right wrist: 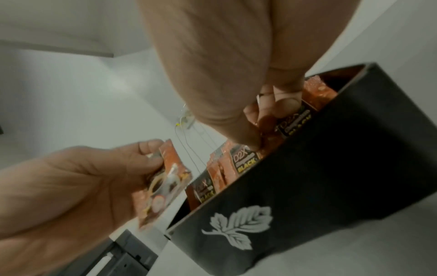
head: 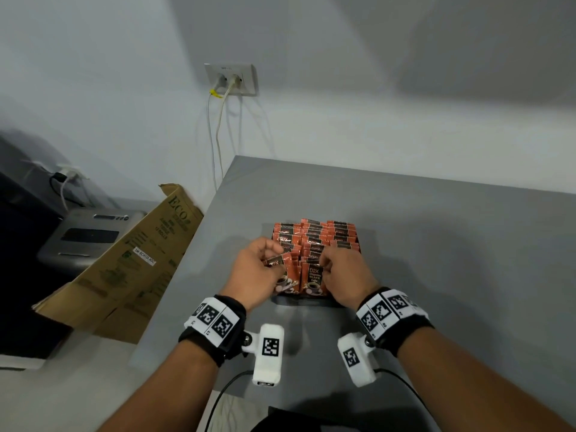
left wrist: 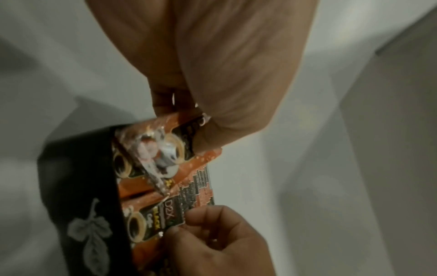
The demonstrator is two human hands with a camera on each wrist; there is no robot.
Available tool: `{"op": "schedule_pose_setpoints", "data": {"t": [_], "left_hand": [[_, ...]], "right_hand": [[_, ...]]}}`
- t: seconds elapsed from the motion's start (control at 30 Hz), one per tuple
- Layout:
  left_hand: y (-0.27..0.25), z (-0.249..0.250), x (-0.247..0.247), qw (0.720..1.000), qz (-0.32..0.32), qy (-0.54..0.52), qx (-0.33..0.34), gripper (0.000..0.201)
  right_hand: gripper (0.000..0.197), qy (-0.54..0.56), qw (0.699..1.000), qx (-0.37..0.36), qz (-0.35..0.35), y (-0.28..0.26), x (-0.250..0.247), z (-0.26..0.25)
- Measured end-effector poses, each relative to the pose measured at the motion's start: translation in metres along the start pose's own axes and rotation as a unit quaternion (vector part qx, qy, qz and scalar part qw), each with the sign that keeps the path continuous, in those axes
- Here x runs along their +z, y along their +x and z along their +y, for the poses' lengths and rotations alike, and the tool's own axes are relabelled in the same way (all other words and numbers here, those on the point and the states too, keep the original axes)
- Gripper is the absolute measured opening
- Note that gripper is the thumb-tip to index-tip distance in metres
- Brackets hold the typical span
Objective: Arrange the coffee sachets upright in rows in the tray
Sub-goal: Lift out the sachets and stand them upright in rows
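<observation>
A black tray [head: 307, 300] with a white leaf print [right wrist: 238, 224] stands on the grey table [head: 436, 244], packed with rows of upright orange and black coffee sachets [head: 314, 235]. My left hand [head: 274, 260] holds a loose sachet [head: 288, 266] tilted just above the tray's front left corner; the left wrist view shows that sachet [left wrist: 165, 149] pinched between fingers and thumb. My right hand [head: 324, 266] pinches the top of a sachet [right wrist: 293, 123] in the front row, beside the front sachet [head: 311, 279]. In the right wrist view its fingertips [right wrist: 272, 115] reach inside the tray.
An open cardboard box [head: 124, 269] leans against the table's left edge, with a grey printer [head: 84, 235] behind it. A wall socket [head: 230, 79] with hanging cables sits above the table's far left corner. A black object [head: 296, 419] lies at the near edge.
</observation>
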State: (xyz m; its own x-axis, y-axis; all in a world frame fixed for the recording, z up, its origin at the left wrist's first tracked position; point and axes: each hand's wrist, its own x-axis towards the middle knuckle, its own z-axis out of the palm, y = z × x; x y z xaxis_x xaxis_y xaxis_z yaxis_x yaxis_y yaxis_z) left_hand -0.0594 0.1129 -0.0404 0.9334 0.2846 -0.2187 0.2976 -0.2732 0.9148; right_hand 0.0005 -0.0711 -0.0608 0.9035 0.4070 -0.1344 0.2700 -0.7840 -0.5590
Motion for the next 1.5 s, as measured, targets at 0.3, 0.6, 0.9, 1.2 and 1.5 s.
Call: {"op": "schedule_pose_setpoints", "data": {"t": [0.3,0.6,0.9,1.2,1.5], "left_hand": [[0.004,-0.005,0.008,0.969,-0.065,0.215,0.103,0.019],[0.014,-0.017,0.013,0.950,-0.020,0.282,0.135,0.017],[0.032,-0.008,0.025,0.912,-0.024,0.390,0.122,0.063],[0.047,-0.028,0.034,0.877,-0.074,0.465,0.095,0.071],[0.049,-0.033,0.036,0.881,-0.078,0.456,0.102,0.070]], "right_hand": [[0.013,0.021,0.997,-0.008,0.068,-0.007,-0.020,0.016],[0.019,-0.015,0.997,-0.046,0.063,-0.012,-0.011,0.029],[0.060,-0.163,0.986,-0.024,-0.011,0.008,-0.008,0.018],[0.066,-0.221,0.974,-0.024,-0.037,0.025,0.016,0.019],[0.071,-0.224,0.974,-0.022,-0.026,0.025,0.022,0.022]]}}
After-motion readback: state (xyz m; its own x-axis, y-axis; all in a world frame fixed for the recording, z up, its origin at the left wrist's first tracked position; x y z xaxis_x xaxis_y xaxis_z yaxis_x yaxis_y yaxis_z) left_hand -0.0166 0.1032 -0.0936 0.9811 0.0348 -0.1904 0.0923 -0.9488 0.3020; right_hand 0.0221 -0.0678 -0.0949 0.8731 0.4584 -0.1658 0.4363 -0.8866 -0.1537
